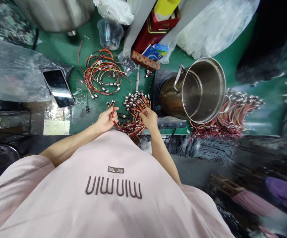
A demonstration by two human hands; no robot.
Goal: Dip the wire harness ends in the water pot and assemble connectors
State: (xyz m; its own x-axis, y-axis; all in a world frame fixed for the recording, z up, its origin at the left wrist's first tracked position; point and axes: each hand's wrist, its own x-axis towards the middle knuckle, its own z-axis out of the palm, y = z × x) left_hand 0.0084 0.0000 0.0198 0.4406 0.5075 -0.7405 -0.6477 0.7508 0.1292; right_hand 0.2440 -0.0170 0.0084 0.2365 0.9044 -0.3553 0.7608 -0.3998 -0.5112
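Note:
My left hand (106, 119) is closed round a few red and yellow wires with metal ends (111, 105) that stick up past my fingers. My right hand (148, 119) pinches into a curved bundle of the same wires (135, 109) lying at the near edge of the green mat (66, 49). Both hands sit close together just above my pink shirt. A looser tangle of wires (101, 76) lies farther back on the mat.
A steel pot (195, 91) lies on its side to the right, with a large wire heap (229, 119) beyond it. A phone (58, 88), a clear plastic cup (110, 33), a red box (155, 28), plastic bags (11, 74) and a big metal drum (56, 13) surround the mat.

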